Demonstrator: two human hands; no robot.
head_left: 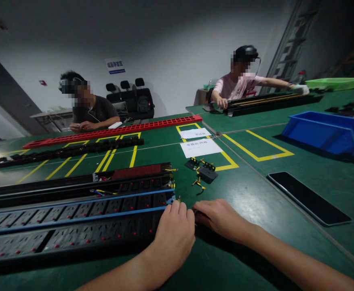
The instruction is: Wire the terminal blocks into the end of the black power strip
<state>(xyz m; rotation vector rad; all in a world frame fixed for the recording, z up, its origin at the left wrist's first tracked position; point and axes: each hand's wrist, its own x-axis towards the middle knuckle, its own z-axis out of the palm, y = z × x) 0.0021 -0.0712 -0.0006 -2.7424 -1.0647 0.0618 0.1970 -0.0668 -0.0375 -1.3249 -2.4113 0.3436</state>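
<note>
My left hand (175, 228) is closed at the right end of the nearest black power strip (104, 234), its fingertips turned away from view. A small wire tip shows just beyond its knuckles. Close beside it, my right hand (219, 216) is closed too, fingers curled around something dark that they mostly cover. Behind the nearest strip lies a power strip with blue edges (119, 205). Farther back, open black housings hold loose wires (100, 192) and a dark red panel (137, 171). Small black end pieces (207, 173) and a short yellow-tipped wire (199, 184) lie beyond my hands.
A phone (310, 198) lies at right, before a blue bin (325, 131). Paper labels (201, 148), yellow tape outlines and a long red rack (116, 130) are farther back. Two people sit across the green table; one handles a long black channel (264, 104) near a green tray (334, 83).
</note>
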